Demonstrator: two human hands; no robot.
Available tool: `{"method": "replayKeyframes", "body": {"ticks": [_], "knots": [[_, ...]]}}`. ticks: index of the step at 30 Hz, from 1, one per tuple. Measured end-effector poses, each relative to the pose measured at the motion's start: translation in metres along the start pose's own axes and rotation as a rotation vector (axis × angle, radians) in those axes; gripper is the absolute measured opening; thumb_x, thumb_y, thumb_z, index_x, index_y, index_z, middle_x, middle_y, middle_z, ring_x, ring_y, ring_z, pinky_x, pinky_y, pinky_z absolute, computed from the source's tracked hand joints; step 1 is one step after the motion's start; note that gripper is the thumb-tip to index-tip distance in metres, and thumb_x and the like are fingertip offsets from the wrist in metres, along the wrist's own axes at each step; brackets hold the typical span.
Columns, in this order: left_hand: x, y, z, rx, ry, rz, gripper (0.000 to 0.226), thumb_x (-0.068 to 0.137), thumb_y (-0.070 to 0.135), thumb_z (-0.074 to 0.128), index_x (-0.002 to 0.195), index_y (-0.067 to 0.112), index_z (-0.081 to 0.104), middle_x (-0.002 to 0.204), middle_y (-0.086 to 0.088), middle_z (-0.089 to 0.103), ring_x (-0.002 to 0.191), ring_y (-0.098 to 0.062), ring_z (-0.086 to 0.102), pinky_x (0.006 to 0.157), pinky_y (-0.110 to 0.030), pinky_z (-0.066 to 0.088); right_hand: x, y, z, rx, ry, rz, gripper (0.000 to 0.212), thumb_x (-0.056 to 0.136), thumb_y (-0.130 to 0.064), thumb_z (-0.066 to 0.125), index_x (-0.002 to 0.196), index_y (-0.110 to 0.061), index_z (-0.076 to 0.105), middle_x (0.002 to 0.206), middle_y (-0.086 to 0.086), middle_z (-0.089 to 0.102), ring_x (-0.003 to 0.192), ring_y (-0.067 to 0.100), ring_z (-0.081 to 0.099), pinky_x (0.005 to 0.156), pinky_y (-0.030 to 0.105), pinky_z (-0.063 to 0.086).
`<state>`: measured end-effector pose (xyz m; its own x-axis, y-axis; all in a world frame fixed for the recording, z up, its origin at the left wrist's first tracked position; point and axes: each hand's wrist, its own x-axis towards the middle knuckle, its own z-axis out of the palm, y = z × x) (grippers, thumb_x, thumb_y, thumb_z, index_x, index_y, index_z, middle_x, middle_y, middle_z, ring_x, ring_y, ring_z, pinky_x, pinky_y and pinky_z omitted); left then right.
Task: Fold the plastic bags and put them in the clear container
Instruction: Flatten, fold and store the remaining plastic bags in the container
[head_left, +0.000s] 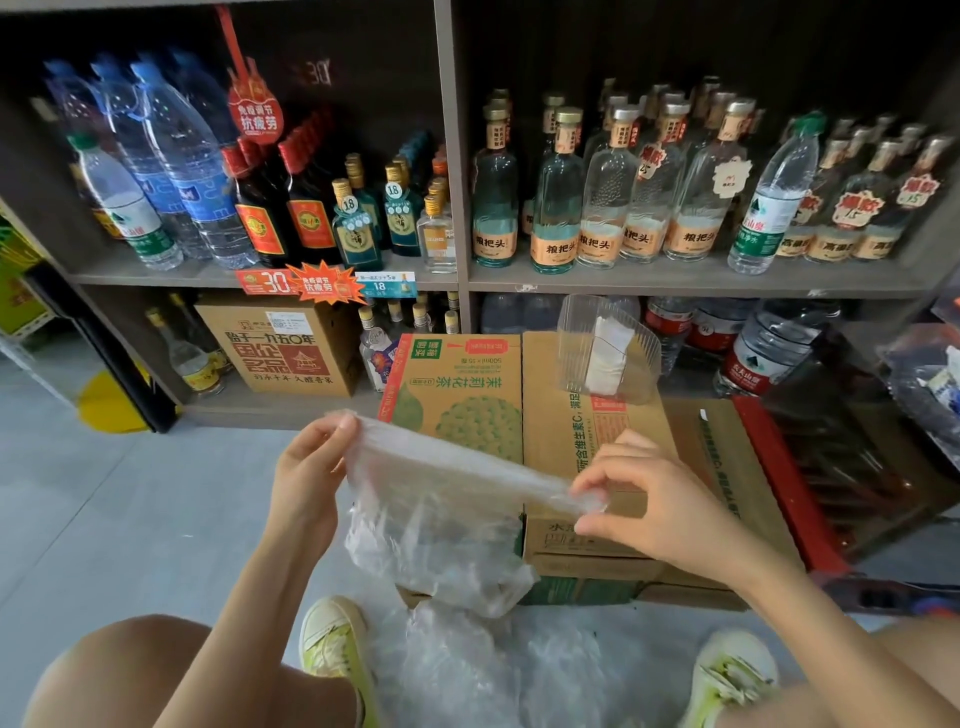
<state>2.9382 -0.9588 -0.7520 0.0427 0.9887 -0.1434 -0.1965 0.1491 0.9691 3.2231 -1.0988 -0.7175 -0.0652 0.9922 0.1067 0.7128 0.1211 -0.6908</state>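
Head view: left hand (306, 467), right hand (660, 512) pinch top edge of plastic bag (431, 525).

head view, downward, close over hands (467, 499)

- A dark grey-brown shelving unit (453, 156) fills the upper half from 9 to 3 o'clock, with its upright divider at 12 o'clock.
- On the upper shelf at 10 o'clock, clear water bottles (176, 171) stand beside dark bottles with red labels (306, 213).
- At 1 o'clock stand rows of clear liquor bottles (613, 197) with orange labels.
- Red and orange price tags (322, 285) hang on the shelf edge at 11 o'clock.
- The lower shelf holds a printed cardboard box (280, 348) at 10 o'clock and large water jugs (763, 345) at 2 o'clock.
- A grey tiled floor (130, 493), evenly lit, spreads at 8 o'clock.
- A red crate (789, 483) sits at 3 o'clock.
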Motion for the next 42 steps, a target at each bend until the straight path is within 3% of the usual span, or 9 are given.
{"method": "replayKeyframes", "body": {"ticks": [3,8,11,16,23,29,36,39,42], "knots": [[-0.004,0.001,0.009,-0.036,-0.054,-0.017,0.01,0.084,0.021,0.066,0.08,0.012,0.063,0.073,0.002,0.059,0.056,-0.008,0.056,0.049,-0.019,0.045,0.003,0.007,-0.003,-0.258,0.113,-0.078,0.038,0.074,-0.078,0.046,0.07,-0.042,0.058,0.072,-0.017,0.053,0.082,0.004,0.044,0.083,0.024,0.032],[-0.006,0.0,0.019,-0.047,-0.111,-0.02,0.014,0.064,0.027,0.075,0.072,0.018,0.071,0.067,0.002,0.063,0.058,-0.009,0.06,0.055,-0.018,0.052,0.011,0.014,0.0,-0.655,0.272,-0.044,0.051,0.087,-0.063,0.036,0.059,-0.028,0.059,0.078,-0.012,0.054,0.08,0.012,0.046,0.075,0.031,0.03],[-0.002,-0.005,0.025,-0.024,-0.049,0.022,0.007,0.088,0.01,0.062,0.082,0.012,0.063,0.064,0.007,0.065,0.057,-0.005,0.06,0.054,-0.016,0.05,0.015,0.016,-0.002,-0.34,0.178,0.084,0.039,0.083,-0.054,0.052,0.063,-0.022,0.061,0.087,-0.01,0.061,0.086,0.008,0.053,0.079,0.028,0.04],[0.01,-0.014,0.033,0.1,0.03,0.086,0.011,0.089,0.014,0.067,0.079,0.015,0.063,0.071,-0.001,0.066,0.066,-0.015,0.06,0.068,-0.032,0.051,0.029,0.021,-0.006,0.316,0.248,0.3,0.019,0.077,-0.027,0.076,0.076,-0.013,0.062,0.056,0.0,0.059,0.051,0.009,0.054,0.057,0.024,0.046],[0.043,-0.027,0.055,0.085,0.077,-0.042,0.012,0.092,0.015,0.063,0.081,0.013,0.06,0.06,0.001,0.061,0.055,-0.014,0.057,0.055,-0.025,0.049,0.073,0.049,-0.005,0.521,0.462,0.437,0.018,0.079,-0.015,0.076,0.093,-0.017,0.065,0.079,0.002,0.065,0.074,0.014,0.062,0.066,0.022,0.045],[0.094,-0.049,0.08,0.253,0.174,-0.142,0.006,0.097,0.016,0.052,0.093,0.012,0.053,0.078,-0.005,0.058,0.058,-0.013,0.053,0.055,-0.027,0.048,0.1,0.074,0.006,0.176,0.477,0.485,0.036,0.088,-0.043,0.062,0.118,-0.024,0.054,0.095,-0.012,0.058,0.091,0.009,0.058,0.083,0.033,0.051],[0.102,-0.054,0.066,0.448,0.103,-0.246,0.054,0.088,0.047,0.06,0.127,0.013,0.046,0.112,-0.004,0.06,0.098,-0.025,0.063,0.087,-0.044,0.052,0.065,0.104,0.057,-0.111,0.13,0.593,0.051,0.092,-0.049,0.052,0.131,-0.016,0.05,0.106,-0.003,0.061,0.087,0.01,0.056,0.067,0.021,0.047],[0.068,-0.063,0.05,0.914,0.091,-0.128,0.032,0.094,0.033,0.054,0.104,0.003,0.057,0.09,-0.012,0.063,0.081,-0.029,0.059,0.067,-0.034,0.044,0.057,0.108,0.072,-0.186,0.193,0.604,0.044,0.09,-0.047,0.056,0.122,-0.017,0.058,0.089,-0.007,0.056,0.077,0.011,0.055,0.056,0.02,0.039],[0.041,-0.076,0.037,1.0,0.03,-0.125,0.028,0.094,0.03,0.053,0.078,0.007,0.058,0.069,-0.008,0.059,0.068,-0.027,0.052,0.064,-0.032,0.04,0.054,0.106,0.086,-0.202,0.256,0.58,0.033,0.088,-0.047,0.059,0.106,-0.019,0.066,0.084,-0.009,0.057,0.083,0.015,0.057,0.068,0.03,0.048]]}}
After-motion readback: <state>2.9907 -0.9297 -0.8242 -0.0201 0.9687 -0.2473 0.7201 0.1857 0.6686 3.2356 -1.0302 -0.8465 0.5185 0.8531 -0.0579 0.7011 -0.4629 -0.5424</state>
